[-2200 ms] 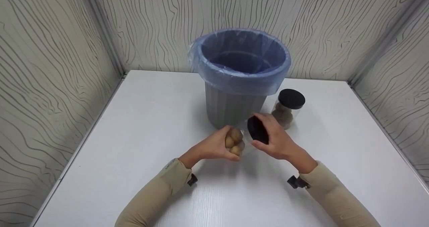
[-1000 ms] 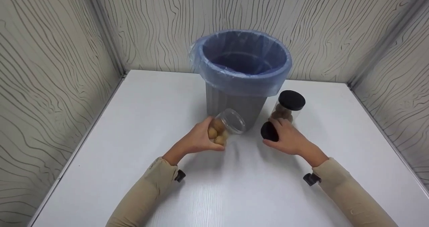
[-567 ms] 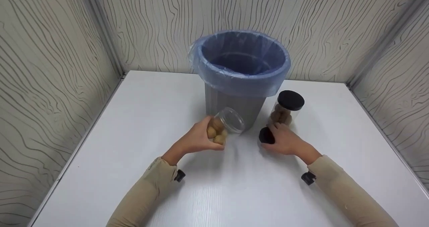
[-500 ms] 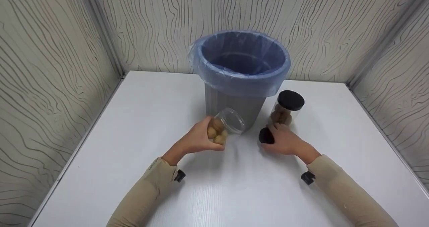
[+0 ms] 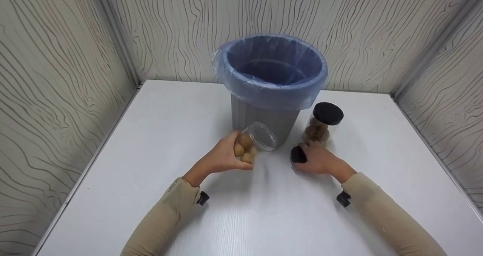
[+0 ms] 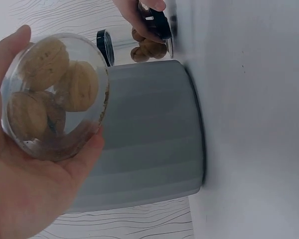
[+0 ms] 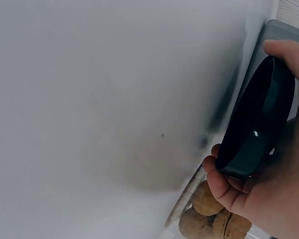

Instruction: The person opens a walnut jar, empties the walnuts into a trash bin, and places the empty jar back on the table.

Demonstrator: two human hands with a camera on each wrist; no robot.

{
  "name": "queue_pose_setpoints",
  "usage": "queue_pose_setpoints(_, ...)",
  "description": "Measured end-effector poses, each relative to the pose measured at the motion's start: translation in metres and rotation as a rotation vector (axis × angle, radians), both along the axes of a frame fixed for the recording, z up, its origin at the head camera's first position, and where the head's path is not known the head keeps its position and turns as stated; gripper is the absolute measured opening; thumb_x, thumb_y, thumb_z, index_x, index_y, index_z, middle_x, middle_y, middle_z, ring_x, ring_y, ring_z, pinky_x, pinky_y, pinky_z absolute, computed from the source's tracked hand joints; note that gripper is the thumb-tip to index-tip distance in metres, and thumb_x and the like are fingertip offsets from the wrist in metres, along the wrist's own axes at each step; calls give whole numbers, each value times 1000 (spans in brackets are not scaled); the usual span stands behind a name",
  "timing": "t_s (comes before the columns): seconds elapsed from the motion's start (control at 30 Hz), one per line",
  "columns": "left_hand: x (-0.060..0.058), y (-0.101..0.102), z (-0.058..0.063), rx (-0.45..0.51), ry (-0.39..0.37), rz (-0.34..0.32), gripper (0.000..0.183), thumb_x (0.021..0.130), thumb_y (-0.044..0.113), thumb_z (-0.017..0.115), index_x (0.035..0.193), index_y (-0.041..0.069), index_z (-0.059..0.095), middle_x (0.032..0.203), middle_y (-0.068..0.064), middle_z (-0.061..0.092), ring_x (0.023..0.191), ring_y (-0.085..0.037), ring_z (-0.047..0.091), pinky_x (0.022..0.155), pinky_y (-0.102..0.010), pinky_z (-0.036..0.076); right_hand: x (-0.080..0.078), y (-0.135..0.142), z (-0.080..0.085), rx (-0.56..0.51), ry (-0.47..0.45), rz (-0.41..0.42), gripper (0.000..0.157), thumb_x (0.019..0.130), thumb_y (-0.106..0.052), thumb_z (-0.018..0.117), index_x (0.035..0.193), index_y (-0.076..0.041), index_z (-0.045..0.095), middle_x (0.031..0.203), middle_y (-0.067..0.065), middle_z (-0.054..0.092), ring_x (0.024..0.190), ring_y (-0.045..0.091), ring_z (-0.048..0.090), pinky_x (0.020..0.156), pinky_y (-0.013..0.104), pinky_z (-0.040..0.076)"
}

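Note:
In the head view my left hand (image 5: pixel 222 156) grips an uncapped clear jar (image 5: pixel 264 136) round its base. The jar is tilted, its mouth facing up and right, in front of the bin. Several walnuts (image 6: pixel 78 85) lie inside, seen through its bottom in the left wrist view. My right hand (image 5: pixel 319 159) pinches a black screw lid (image 7: pixel 259 119) by its rim, low over the table. Whether the lid touches the table I cannot tell. Right behind that hand stands a second clear jar (image 5: pixel 317 130), capped with a black lid (image 5: pixel 328 113) and holding walnuts.
A grey bin (image 5: pixel 260 116) with a blue liner (image 5: pixel 271 93) folded over its rim stands at the back middle of the white table (image 5: pixel 169 124). Wood-patterned panels (image 5: pixel 181 29) enclose the back and both sides.
The lid has come away from the jar, moving right and down with my right hand. My left hand has shifted left with the jar, then held still.

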State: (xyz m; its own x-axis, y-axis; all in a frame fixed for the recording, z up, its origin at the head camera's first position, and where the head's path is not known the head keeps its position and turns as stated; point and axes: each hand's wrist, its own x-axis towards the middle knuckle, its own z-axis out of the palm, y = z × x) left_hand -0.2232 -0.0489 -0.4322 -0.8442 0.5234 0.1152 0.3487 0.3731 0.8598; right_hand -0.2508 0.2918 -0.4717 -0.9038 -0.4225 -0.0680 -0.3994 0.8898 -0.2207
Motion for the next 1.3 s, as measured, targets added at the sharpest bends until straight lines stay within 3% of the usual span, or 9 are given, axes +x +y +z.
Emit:
queue_pose_setpoints(0.23,-3,-1,-2,22,14,-18,87,64,34,85,132,9,38,113,-2,54,96,-14,57,78,-30,50,-3,-2,-4,27,33,15,73,79,-48,65,127,5,49,116,23,49,105,38,46,90,51,38)
queue_pose_setpoints(0.9,-5,-2,-1,23,42,-20,83,64,31,85,130,9,40,112,-3,54,97,-15,57,79,-32,49,-5,-6,-3,73,-10,-3,84,79,-49,65,136,8,40,132,30,41,117,44,39,97,53,33)
queue_pose_setpoints(1.3,-4,-4,3,-1,31,-15,91,65,37,84,136,8,35,118,-3,52,101,-15,55,81,-30,49,0,-9,-2,79,1,-9,86,78,-49,65,137,7,38,136,28,39,118,43,39,97,52,35)
